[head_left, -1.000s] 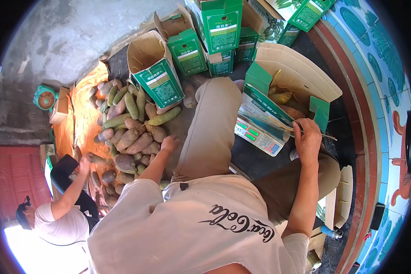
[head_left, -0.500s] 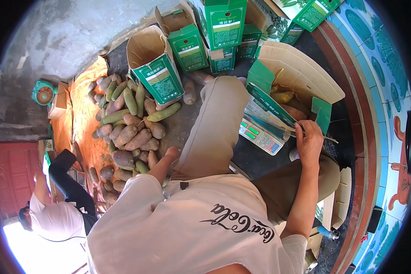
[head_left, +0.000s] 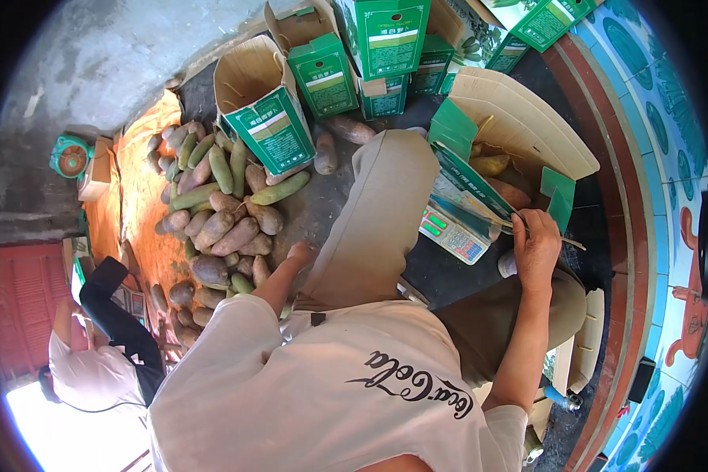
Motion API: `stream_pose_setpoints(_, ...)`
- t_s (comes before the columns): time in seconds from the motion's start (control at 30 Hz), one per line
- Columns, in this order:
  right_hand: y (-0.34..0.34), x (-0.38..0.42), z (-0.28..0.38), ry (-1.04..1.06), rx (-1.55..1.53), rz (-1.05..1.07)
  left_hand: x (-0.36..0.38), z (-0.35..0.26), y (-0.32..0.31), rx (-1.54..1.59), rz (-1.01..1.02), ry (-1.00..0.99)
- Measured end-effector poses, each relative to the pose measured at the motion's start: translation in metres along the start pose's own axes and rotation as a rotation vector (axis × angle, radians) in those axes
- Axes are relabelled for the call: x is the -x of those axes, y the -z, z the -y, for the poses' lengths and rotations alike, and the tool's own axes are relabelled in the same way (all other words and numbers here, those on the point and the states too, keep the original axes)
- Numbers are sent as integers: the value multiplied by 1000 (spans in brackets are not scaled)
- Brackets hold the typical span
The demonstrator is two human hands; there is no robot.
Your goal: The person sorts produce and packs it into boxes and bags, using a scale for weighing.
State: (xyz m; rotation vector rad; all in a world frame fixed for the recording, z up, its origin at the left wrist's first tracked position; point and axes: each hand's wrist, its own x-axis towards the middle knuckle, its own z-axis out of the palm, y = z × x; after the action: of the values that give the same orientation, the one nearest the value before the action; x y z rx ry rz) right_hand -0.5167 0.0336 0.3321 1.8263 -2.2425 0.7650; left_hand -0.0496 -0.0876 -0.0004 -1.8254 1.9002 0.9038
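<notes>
My right hand (head_left: 536, 245) pinches the near edge of a green cardboard box (head_left: 519, 118) at its printed flap. Inside that box lie several radishes (head_left: 492, 165). Beneath the box is a digital scale (head_left: 455, 236) with lit green numbers. My left hand (head_left: 300, 253) hangs low beside my thigh, close to the heap of soil-covered radishes (head_left: 236, 236); its fingers are mostly hidden, and I see nothing held in it.
Several green boxes (head_left: 271, 134) stand open at the back. A small green fan (head_left: 72, 157) sits at the left. Another person (head_left: 106, 370) is at the lower left. A tiled wall (head_left: 661, 126) and brown ledge (head_left: 617, 181) curve along the right.
My left hand has shifted slightly up and toward my thigh. My right hand stays at the box flap, its fingers slightly repositioned. The view has tilted a little.
</notes>
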Motion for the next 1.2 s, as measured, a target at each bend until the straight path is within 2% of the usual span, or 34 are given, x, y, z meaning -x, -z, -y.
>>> stream_pose_setpoints(0.3,0,-2,2,8,14,6,16,-6,21,135,32,131)
stream_pose_setpoints(0.47,0,-3,4,9,13,-2,4,17,16,99,-56,188)
stream_pose_setpoints(0.7,-3,-3,3,2,17,9,4,19,36,35,-151,337)
stream_pose_setpoints(1.03,-4,-3,1,-2,47,18,-17,37,89,17,-378,316)
stream_pose_setpoints(1.2,-6,-4,1,18,71,12,-38,41,118,-60,-320,316)
